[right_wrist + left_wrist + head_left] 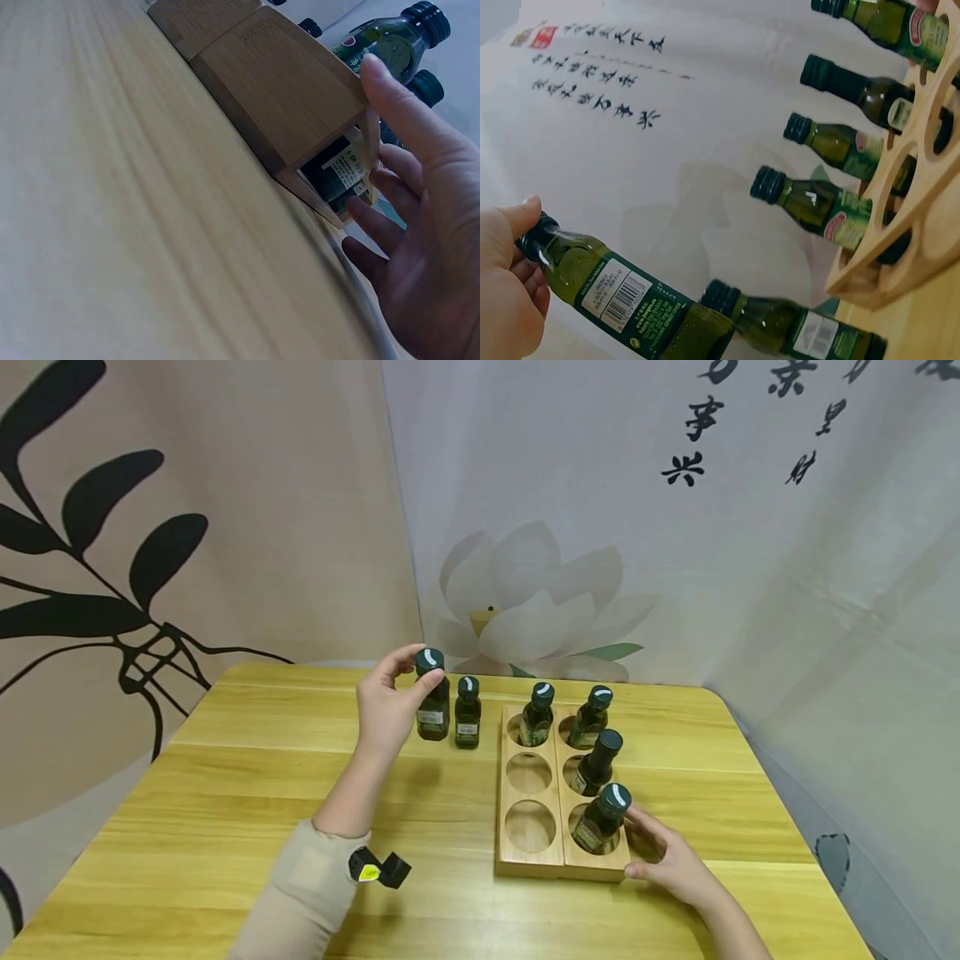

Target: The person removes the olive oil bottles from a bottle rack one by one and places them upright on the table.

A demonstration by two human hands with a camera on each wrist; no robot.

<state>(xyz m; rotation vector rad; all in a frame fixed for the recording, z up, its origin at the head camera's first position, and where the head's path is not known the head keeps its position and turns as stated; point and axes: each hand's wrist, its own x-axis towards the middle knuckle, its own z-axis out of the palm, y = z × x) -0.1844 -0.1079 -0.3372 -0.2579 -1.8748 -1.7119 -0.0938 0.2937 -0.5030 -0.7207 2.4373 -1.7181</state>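
Note:
My left hand (386, 697) pinches a dark green glass bottle (622, 292) by its cap, thumb on one side and fingers on the other. The bottle is upright in the head view, its barcode label facing me. Just right of it stands a smaller bottle (467, 718). My right hand (671, 860) is at the front right corner of a wooden rack (528, 870), thumb near the front face and relaxed fingers along the side. Close to those fingers, a bottle (600, 822) leans in the front right hole.
Three more bottles stand in the rack: one at the back left (536, 718), one at the back right (590, 720) and a slimmer one (596, 764) in the right middle. Behind the wooden table (225, 827) hangs a printed cloth (540, 468).

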